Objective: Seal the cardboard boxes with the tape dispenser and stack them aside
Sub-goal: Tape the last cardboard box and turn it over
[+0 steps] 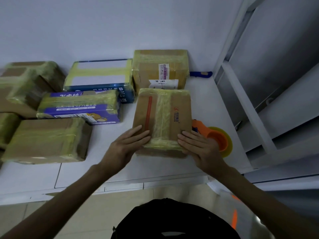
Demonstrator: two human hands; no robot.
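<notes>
A brown cardboard box with a red stripe and yellowish tape down its middle lies on the white table. My left hand lies flat on the box's near left corner with straight fingers. My right hand presses flat on the near right corner. Just right of the box stands the orange tape dispenser with a yellow roll, partly hidden behind my right hand.
Several taped boxes lie to the left and behind: a brown one, a purple printed one, a blue one and a brown labelled one. A blue-handled tool lies by the wall. White metal shelving stands right.
</notes>
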